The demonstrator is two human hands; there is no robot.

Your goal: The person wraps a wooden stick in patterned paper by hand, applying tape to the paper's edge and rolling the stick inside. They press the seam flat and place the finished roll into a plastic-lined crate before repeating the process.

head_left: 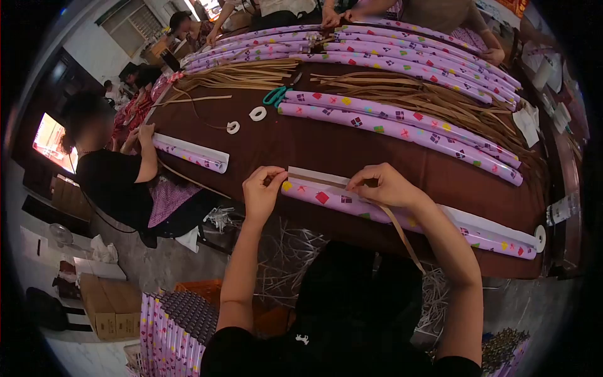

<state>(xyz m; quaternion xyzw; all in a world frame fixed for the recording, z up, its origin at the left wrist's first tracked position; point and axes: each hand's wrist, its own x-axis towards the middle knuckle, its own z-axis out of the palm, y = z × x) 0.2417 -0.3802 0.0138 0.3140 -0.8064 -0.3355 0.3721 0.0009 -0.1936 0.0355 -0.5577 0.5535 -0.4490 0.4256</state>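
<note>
A purple patterned sheet of wrapping paper, partly rolled, lies along the near table edge with its white edge turned up. At its left end, my left hand pinches the corner between thumb and fingers. My right hand is closed in a pinch on a thin brown strip, over the middle of the paper. Part of that strip runs along the white edge toward my left hand, and its loose tail hangs down over the table edge. Beyond my right forearm, a white tape roll stands at the paper's right end.
Finished-looking purple rolls and bundles of brown strips cover the far side. Green-handled scissors and white tape rolls lie mid-table. A co-worker at left handles another roll. Cardboard boxes stand below left.
</note>
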